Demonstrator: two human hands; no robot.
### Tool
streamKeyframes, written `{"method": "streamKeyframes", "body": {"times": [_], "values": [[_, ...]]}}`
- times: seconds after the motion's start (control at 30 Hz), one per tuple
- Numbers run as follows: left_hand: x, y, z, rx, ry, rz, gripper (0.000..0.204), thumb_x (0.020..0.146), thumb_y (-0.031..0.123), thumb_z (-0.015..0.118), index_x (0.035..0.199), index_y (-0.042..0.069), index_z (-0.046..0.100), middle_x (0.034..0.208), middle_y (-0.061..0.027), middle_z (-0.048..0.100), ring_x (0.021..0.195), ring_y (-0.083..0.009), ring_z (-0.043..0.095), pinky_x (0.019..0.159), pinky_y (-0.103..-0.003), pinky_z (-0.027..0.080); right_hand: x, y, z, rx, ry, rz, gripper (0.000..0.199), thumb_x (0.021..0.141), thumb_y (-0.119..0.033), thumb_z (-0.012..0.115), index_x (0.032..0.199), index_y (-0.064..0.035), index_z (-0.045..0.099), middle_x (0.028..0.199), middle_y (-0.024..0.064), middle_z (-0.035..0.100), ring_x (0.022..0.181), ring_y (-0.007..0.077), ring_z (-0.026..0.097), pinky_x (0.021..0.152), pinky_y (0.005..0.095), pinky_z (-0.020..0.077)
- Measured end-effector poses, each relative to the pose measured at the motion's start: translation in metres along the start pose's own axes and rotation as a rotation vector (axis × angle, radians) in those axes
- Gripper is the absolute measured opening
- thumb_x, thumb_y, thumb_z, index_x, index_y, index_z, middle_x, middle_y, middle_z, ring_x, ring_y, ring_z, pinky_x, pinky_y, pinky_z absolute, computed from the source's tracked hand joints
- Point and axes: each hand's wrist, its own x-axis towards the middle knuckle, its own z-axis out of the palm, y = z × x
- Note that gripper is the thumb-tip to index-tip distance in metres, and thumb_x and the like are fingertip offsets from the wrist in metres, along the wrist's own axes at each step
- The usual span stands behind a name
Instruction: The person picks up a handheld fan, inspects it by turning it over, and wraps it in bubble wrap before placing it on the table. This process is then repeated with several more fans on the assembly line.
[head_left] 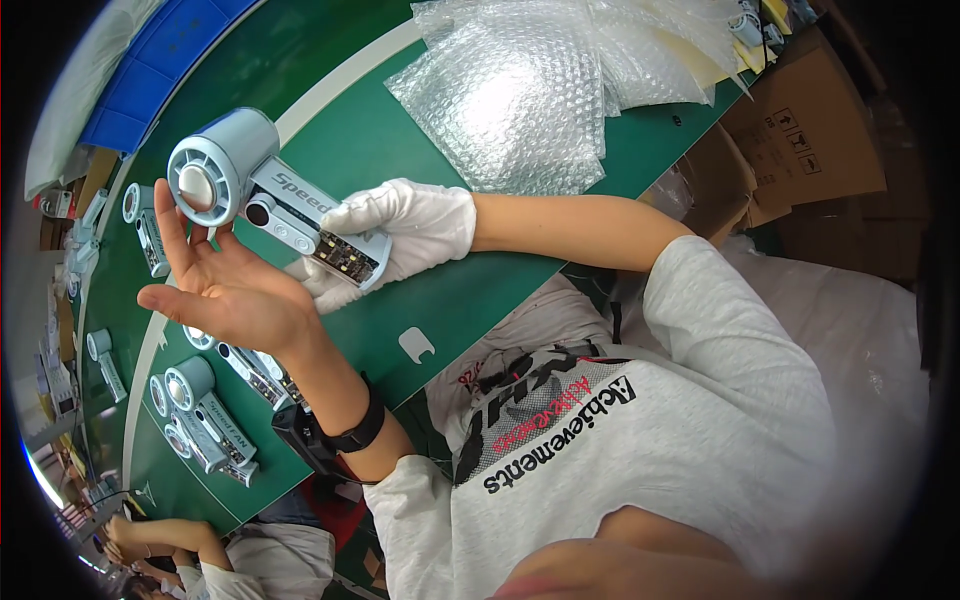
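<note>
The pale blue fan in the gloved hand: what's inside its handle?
A dark circuit board shows in an opening near the bottom of the handle; the pale blue casing hides the rest.

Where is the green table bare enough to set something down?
Green table shows bare between the held fan and the bubble wrap, and around the white cutout right of the left forearm. Crowded: left of that forearm, where fans cluster.

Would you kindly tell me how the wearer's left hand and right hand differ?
The left hand is bare, while the right hand wears a white glove. The left hand is opened out, palm showing, whereas the right hand is closed on the light-blue fan. The left hand is by the fan's round head; the right hand is at its handle. Both are at one fan.
</note>
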Motion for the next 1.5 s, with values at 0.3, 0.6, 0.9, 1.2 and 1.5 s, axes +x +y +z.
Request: {"method": "streamKeyframes", "body": {"times": [0.3, 0.6, 0.9, 1.2, 1.5], "values": [[-0.002, -0.02, 0.004, -0.152, -0.154, -0.473, 0.066, 0.085, 0.058, 0.031, 0.12, 0.002, 0.041, 0.109, -0.0152, 0.051, 0.096, -0.0277, 0.053, 0.085, -0.041, 0.042, -0.014, -0.03, 0.039, -1.038, 0.221, 0.08, 0.037, 0.081, -0.027, 0.056, 0.103, 0.0024, 0.051, 0.083, 0.014, 0.061, 0.075, 0.0219, 0.062, 0.073, 0.0333, 0.0499], [-0.007, -0.081, -0.004, -0.334, -0.398, -0.783, 0.058, 0.085, 0.055, 0.028, 0.097, 0.003, 0.051, 0.076, -0.0072, 0.053, 0.064, -0.0197, 0.05, 0.061, -0.03, 0.045, -0.189, -0.063, 0.146, -1.423, 0.484, -1.06, 0.034, 0.084, -0.028, 0.051, 0.106, -0.0022, 0.053, 0.078, 0.0122, 0.063, 0.061, 0.0166, 0.061, 0.055, 0.0237, 0.0513], [-0.02, -0.068, 0.012, -0.028, -0.235, -0.794, 0.061, 0.086, 0.058, 0.025, 0.089, 0.003, 0.051, 0.07, -0.0076, 0.051, 0.057, -0.0186, 0.048, 0.055, -0.029, 0.044, -0.47, -0.208, 0.052, -1.705, 2.212, -1.029, 0.026, 0.076, -0.01, 0.054, 0.099, -0.0009, 0.06, 0.078, 0.0094, 0.064, 0.064, 0.0154, 0.06, 0.061, 0.0268, 0.0486], [-0.012, -0.074, 0.003, -0.046, -0.306, -0.814, 0.061, 0.087, 0.056, 0.024, 0.098, 0.003, 0.051, 0.07, -0.0074, 0.052, 0.057, -0.0174, 0.047, 0.055, -0.028, 0.043, -0.481, -0.253, 0.051, -2.291, 1.923, -0.697, 0.041, 0.07, -0.002, 0.052, 0.11, -0.012, 0.055, 0.092, 0.0088, 0.064, 0.085, 0.0216, 0.06, 0.076, 0.0291, 0.0461], [-0.015, -0.073, 0.008, -0.064, -0.325, -0.833, 0.061, 0.087, 0.056, 0.024, 0.102, 0.003, 0.05, 0.07, -0.0073, 0.051, 0.057, -0.0169, 0.046, 0.056, -0.027, 0.041, -0.488, -0.266, 0.051, -2.448, 1.796, -0.649, 0.041, 0.069, 0.0, 0.051, 0.108, -0.0114, 0.054, 0.09, 0.009, 0.063, 0.08, 0.0235, 0.06, 0.071, 0.0323, 0.0468]]}}
